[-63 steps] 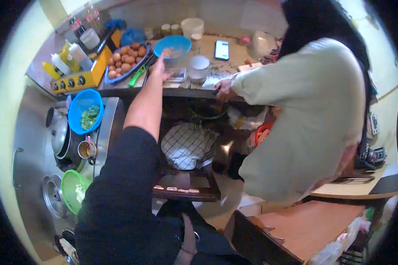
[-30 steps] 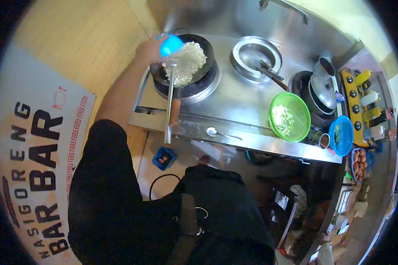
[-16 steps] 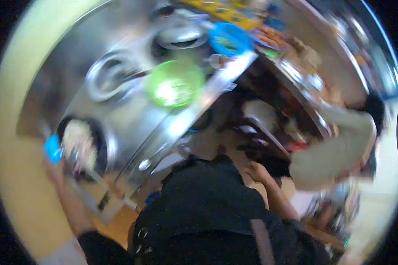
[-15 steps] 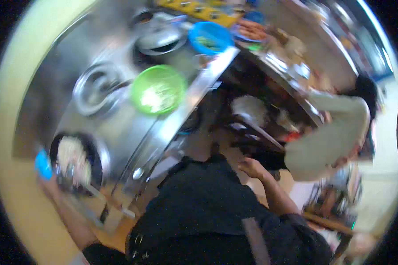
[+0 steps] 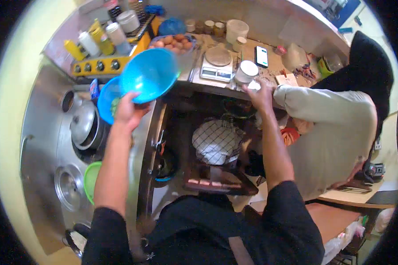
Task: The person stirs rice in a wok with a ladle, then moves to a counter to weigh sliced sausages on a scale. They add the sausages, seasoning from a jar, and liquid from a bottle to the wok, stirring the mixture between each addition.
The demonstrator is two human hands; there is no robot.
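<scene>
My left hand (image 5: 130, 110) grips the rim of a blue plastic bowl (image 5: 150, 73), which is tilted with its inside showing and nothing in it. It is raised over another blue bowl (image 5: 108, 97) with some greens inside, on the steel counter. My right hand (image 5: 259, 95) reaches to the wooden worktop's edge, its fingers curled round a small white thing (image 5: 254, 85); I cannot tell what it is. Just beyond the fingertips stands a white-lidded jar (image 5: 246, 70). To the jar's left sits a kitchen scale (image 5: 216, 70) with a round disc on top.
A tray of eggs (image 5: 174, 43), squeeze bottles (image 5: 99, 39) and a phone (image 5: 261, 56) lie further back. On the left are a lidded pot (image 5: 85, 126), a green bowl (image 5: 92, 181) and a metal lid (image 5: 69, 187). A person in light trousers (image 5: 331, 132) stands close on the right.
My view has swung right toward the worktop. My left hand, earlier beside the pan with something blue, now holds up the blue bowl. My right hand has moved from my side to the jar.
</scene>
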